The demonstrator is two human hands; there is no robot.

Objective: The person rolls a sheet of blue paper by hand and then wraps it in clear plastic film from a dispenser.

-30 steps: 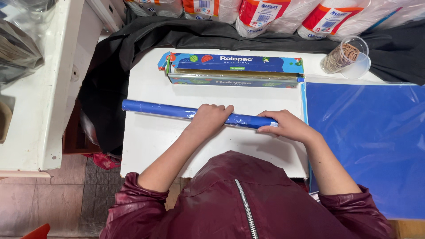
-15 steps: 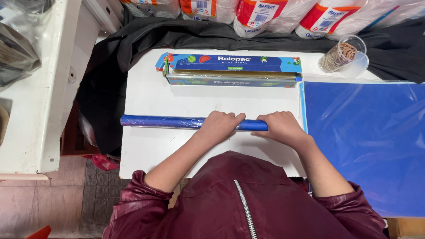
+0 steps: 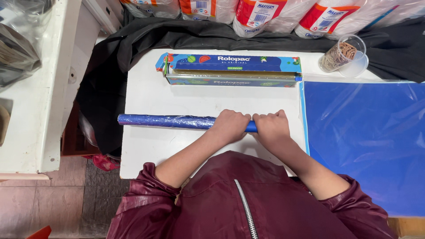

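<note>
Blue roll point(image 3: 166, 121) lies flat across the white worktop point(image 3: 146, 150), both hands on its right end.
Left hand point(image 3: 231, 126) and right hand point(image 3: 271, 127) side by side, fingers curled down over roll. Film box point(image 3: 232, 70) behind; blue sheet point(image 3: 367, 141) right; cup point(image 3: 343, 55) beyond.

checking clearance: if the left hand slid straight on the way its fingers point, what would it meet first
Beyond the blue wrapped roll under the left hand, bare white tabletop, then probably the long blue cling-film box; depth is unclear.
</note>
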